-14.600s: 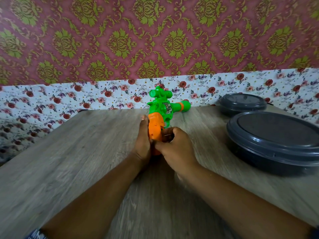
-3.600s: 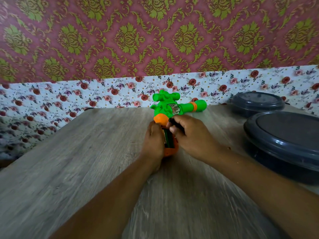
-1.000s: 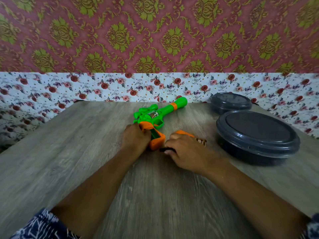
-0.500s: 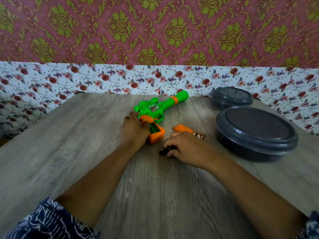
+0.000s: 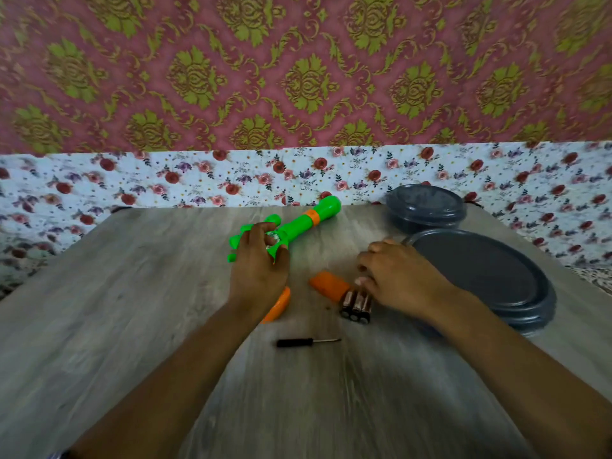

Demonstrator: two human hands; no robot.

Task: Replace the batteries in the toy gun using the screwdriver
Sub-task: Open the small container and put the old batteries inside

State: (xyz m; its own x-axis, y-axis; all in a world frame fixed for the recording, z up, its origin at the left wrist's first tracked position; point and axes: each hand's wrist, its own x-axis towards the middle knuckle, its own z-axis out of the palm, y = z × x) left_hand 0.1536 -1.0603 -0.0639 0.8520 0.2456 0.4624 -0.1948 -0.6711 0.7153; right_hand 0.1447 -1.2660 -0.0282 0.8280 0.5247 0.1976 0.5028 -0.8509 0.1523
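1. We see the green plastic toy gun with an orange band near its muzzle [image 5: 299, 226] lying on the grey wood-grain desk [image 5: 126, 293], barrel pointing away and to the right. The left hand [image 5: 260, 270] lies over its body, and its grip is curled round the green housing. The orange handle end [image 5: 278, 308] shows just below the wrist.

2. A loose orange plastic battery cover [image 5: 329, 286] lies on the desk to the right of the gun, apart from it. We judge from this that the compartment is open.

3. Three dark cylindrical batteries with coppery ends [image 5: 356, 306] lie side by side, touching the near end of the cover. The right hand [image 5: 400, 279] rests just beside them with fingers bent downward. We cannot tell whether its grip has closed on anything, as the fingertips are hidden or blurred.

4. The small black-handled screwdriver with a thin metal shaft [image 5: 306, 342] lies free on the desk, nearer the viewer, touched by neither hand.

5. Two round dark grey lidded containers, the near one [image 5: 490, 279] and the far one [image 5: 427, 207], stand at the right.

6. We judge the step in hand to be the battery exchange. The next move calls for seating cells in the handle with correct polarity, refitting the cover, then taking up the screwdriver.
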